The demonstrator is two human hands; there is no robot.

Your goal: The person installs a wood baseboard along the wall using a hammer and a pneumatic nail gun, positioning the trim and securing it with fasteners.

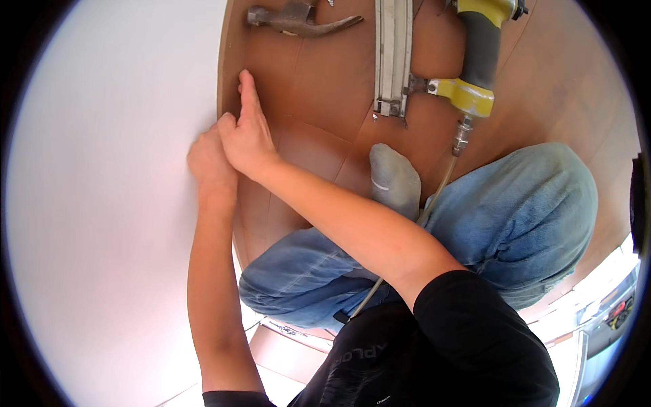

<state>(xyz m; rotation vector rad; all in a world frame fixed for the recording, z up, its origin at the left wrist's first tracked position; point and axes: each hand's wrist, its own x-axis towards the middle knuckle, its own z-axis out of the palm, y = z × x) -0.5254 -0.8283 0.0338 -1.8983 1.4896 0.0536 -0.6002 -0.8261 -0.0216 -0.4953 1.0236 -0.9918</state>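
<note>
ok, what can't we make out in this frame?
All head view:
- Hammer: handle cut off by top edge.
- Nail gun: upper end cut off by top edge.
- Left hand: fingertips hidden, right hand overlapping.
- Hose: middle stretch hidden by right forearm.
- Red-and-yellow item, far right: too small, blurred.

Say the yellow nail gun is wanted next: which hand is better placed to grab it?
Probably the right hand: it is nearer the yellow nail gun, which lies to the right. The left hand sits farther away, beside the white surface.
</note>
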